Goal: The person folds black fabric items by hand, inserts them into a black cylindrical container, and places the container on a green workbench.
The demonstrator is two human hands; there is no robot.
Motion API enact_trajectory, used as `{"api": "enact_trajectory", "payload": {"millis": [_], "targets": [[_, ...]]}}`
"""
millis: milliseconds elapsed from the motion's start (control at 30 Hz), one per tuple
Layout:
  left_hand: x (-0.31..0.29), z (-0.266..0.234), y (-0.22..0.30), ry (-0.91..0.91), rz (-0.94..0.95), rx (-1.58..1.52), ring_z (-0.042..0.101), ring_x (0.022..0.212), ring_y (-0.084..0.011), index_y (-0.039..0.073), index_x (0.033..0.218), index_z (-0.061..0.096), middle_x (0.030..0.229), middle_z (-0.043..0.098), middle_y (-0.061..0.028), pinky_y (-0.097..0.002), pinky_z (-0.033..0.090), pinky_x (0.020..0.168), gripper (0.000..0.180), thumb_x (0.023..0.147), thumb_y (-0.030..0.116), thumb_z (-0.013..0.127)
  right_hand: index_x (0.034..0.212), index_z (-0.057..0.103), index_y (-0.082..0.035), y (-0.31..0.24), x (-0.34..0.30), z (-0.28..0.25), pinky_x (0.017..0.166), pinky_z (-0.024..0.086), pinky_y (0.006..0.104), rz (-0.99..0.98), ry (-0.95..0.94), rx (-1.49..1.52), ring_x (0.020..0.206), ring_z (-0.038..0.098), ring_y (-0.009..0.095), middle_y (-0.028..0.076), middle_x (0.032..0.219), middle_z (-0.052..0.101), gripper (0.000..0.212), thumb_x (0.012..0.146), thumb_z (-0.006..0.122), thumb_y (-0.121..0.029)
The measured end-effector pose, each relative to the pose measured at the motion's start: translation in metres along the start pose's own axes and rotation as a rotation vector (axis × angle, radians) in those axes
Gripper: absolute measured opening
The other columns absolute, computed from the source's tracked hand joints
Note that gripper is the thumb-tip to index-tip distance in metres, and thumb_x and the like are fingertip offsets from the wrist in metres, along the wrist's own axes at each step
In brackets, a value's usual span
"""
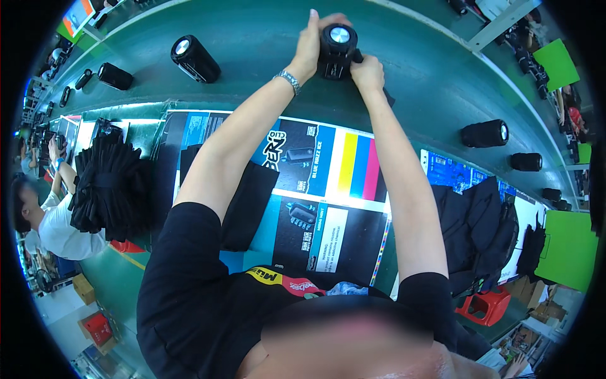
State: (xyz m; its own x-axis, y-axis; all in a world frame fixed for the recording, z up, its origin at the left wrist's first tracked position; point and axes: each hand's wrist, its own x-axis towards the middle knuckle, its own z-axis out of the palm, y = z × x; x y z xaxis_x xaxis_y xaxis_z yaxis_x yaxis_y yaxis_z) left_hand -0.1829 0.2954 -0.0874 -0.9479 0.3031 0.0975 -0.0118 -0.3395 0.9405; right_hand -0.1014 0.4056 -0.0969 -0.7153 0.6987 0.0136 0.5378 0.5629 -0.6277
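The black shirt (189,259) of the person was closest to the camera, and two bare arms (410,183) reached out from it. At the ends of the arms, the left hand (307,49) and the right hand (368,71) had a black speaker (334,60) between them. Its shiny round end (339,35) faced the camera.

The speaker was round, so I think it could have slipped or turned. A firm hold with the left hand seemed the best way to keep it from rolling. The right hand looked to be pinching a black strap (358,57) right beside the speaker. It seemed good to keep that strap flat, with no twist, and to be soft with it, not yank it. Keeping fingers off the shiny end seemed smart too, so it would not get smudged.

The left hand was wrapped around the left side of the speaker. One finger or thumb poked up, and the others bent around the far side, where they were blurry. The right hand sat a bit closer to the body, with its fingers curled in tight. Both arms were stretched out long. I could not tell if the speaker touched the green tabletop (265,44).

Well to the left of the left hand was a second speaker (197,62). Far to the right of the right hand was a third speaker (483,134).
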Motion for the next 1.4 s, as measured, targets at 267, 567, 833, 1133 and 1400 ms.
{"api": "enact_trajectory", "payload": {"millis": [267, 567, 833, 1133, 1400], "targets": [[-0.032, -0.019, 0.042, -0.420, -0.216, -0.953, 0.060, 0.097, -0.0310, -0.008, 0.109, 0.057, 0.098, 0.064, -0.0205, -0.0410, 0.049, 0.091, 0.062, 0.096, 0.045, 0.027, 0.095, 0.056, -0.008, -0.014, -0.079, -0.033, 0.040, 0.021, 0.0201, 0.245, -0.542, 1.413, 0.051, 0.041, 0.006, -0.002, 0.069, 0.048, 0.040, 0.088, 0.062, -0.046], [-0.060, -0.031, 0.060, 0.093, -0.437, -0.423, 0.056, 0.110, -0.0229, 0.005, 0.124, 0.053, 0.120, 0.060, -0.0102, -0.0358, 0.042, 0.097, 0.049, 0.100, 0.043, 0.031, 0.100, 0.063, 0.002, -0.034, -0.097, -0.103, 0.071, 0.048, 0.0302, -0.417, 0.144, 0.883, 0.070, 0.059, 0.019, 0.008, 0.090, 0.064, 0.048, 0.071, 0.081, -0.032], [-0.058, 0.024, 0.092, -0.311, 0.199, 0.273, 0.054, 0.079, -0.0080, 0.005, 0.112, 0.066, 0.095, 0.067, -0.0045, -0.0212, 0.042, 0.066, 0.034, 0.090, 0.030, 0.060, 0.121, 0.056, -0.005, -0.007, -0.087, -0.085, 0.086, 0.047, 0.0435, -0.446, 0.330, 0.089, 0.106, 0.054, 0.034, 0.019, 0.112, 0.058, 0.072, 0.069, 0.076, -0.051], [-0.013, 0.045, 0.082, -0.676, -0.002, 0.814, 0.046, 0.057, -0.0084, 0.002, 0.094, 0.071, 0.069, 0.060, -0.0018, -0.0213, 0.036, 0.049, 0.026, 0.085, 0.027, 0.067, 0.120, 0.054, 0.005, 0.007, -0.070, -0.093, 0.084, 0.050, 0.0357, -0.284, 0.064, 0.488, 0.097, 0.065, 0.031, 0.023, 0.105, 0.064, 0.082, 0.066, 0.078, -0.051], [-0.026, 0.068, 0.100, -0.575, 0.685, 1.243, 0.062, 0.067, -0.0287, 0.001, 0.082, 0.070, 0.075, 0.066, -0.0155, -0.0357, 0.049, 0.063, 0.020, 0.078, 0.020, 0.069, 0.100, 0.060, 0.003, 0.017, -0.042, -0.085, 0.081, 0.051, 0.0388, -0.106, -0.030, 0.382, 0.093, 0.066, 0.032, 0.020, 0.097, 0.067, 0.089, 0.050, 0.077, -0.068]]}}
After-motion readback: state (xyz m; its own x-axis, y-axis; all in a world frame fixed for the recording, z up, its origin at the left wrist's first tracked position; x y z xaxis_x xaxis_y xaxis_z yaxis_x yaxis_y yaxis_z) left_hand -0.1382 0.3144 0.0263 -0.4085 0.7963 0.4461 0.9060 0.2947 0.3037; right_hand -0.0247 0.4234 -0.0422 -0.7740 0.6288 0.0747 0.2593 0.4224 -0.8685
